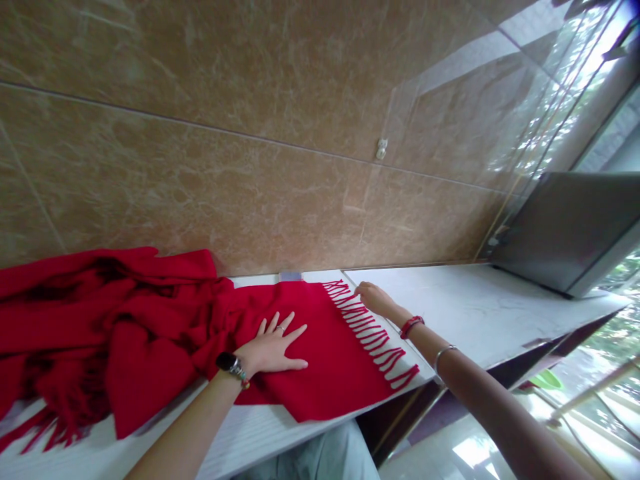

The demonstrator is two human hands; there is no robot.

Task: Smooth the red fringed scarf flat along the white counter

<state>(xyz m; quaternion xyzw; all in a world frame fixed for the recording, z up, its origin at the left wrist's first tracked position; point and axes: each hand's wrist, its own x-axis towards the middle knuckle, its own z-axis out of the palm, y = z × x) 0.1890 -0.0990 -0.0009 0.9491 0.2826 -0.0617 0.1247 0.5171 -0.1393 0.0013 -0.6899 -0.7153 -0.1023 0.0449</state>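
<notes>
A red scarf (330, 353) lies partly spread on the white tabletop, its fringe (367, 327) fanned out toward the right. The rest of it, or more red cloth, is bunched in folds (145, 333) at the left, with another tasselled end hanging near the front. My left hand (273, 345) rests flat on the spread part, fingers apart. Over at the far corner of the fringe, my right hand (373, 297) has its fingers curled together at the tassels. Whether a strand is between those fingers is too small to make out.
A brown marble-tiled wall (250, 180) runs along the table's back edge. On the right, a grey box-like object (575, 230) stands on the white tabletop (450, 307) by a window. My knee (320, 457) shows under the front edge. A small white fixture (381, 149) is on the wall.
</notes>
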